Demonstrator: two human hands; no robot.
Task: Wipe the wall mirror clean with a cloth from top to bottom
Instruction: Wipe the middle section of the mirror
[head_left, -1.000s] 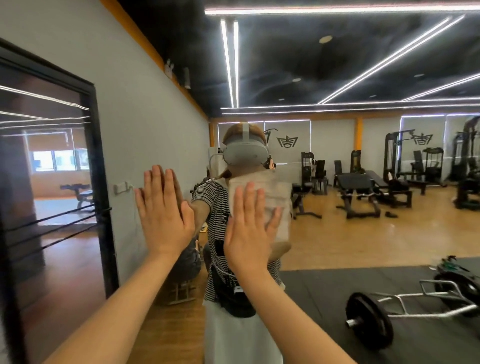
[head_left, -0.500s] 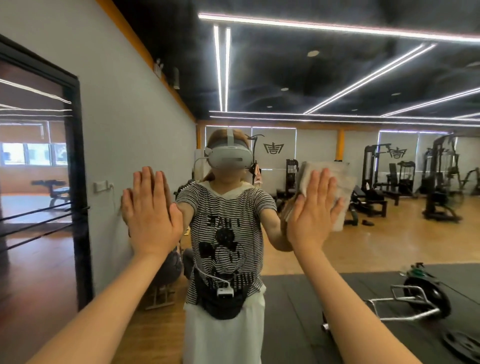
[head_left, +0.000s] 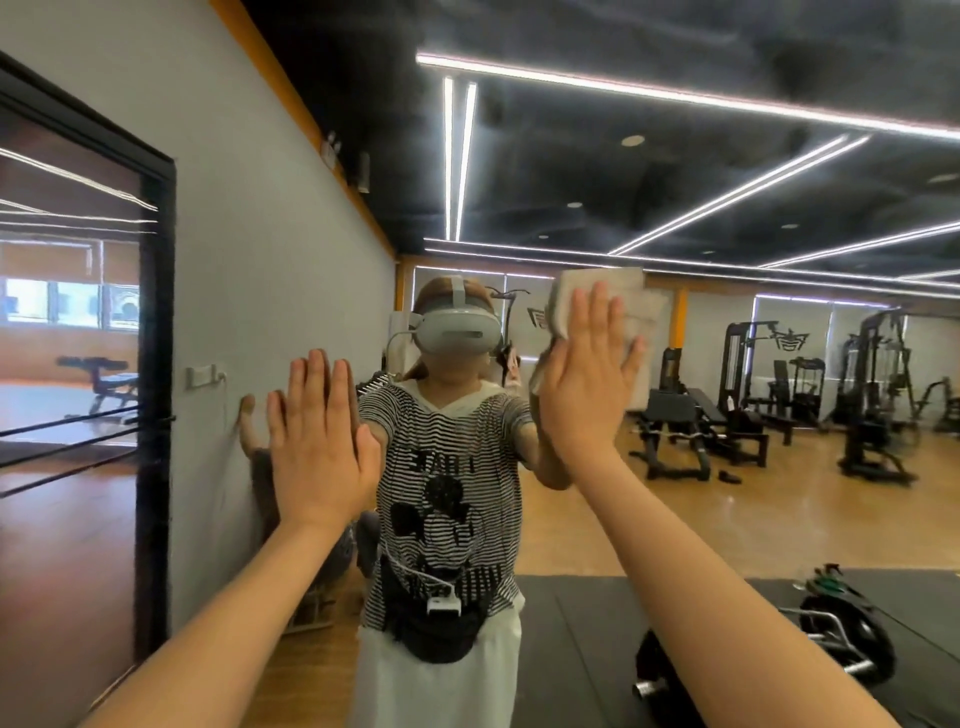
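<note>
The mirror (head_left: 675, 493) fills nearly the whole view, and both of the person's arms reach straight out to it. The right hand (head_left: 587, 379) lies flat with its fingers straight and a little spread, pressing the cloth (head_left: 631, 306) against the glass. The cloth is pale, folded, and sticks out above and to the right of the fingertips, high on the mirror and just right of the reflected headset (head_left: 457, 332). Nothing is curled round it; the palm alone pins it there.

The left hand (head_left: 317, 441) is also laid flat on the glass, fingers straight and close together, holding nothing. It sits lower than the right hand and well to its left, near the reflected grey wall (head_left: 260, 260). Its own reflection peeks out on its left side.

Between the two hands stands the person's reflection in a striped shirt (head_left: 447, 467), with a dark pouch (head_left: 436, 629) at the waist. A black door frame (head_left: 156, 364) rises at the far left. Gym machines (head_left: 872, 400) stand across the wooden floor on the right, and a barbell (head_left: 831, 639) lies on a dark mat at the lower right. Whether streaks remain on the glass I cannot tell from here; the surface looks slightly hazy around the shirt.
</note>
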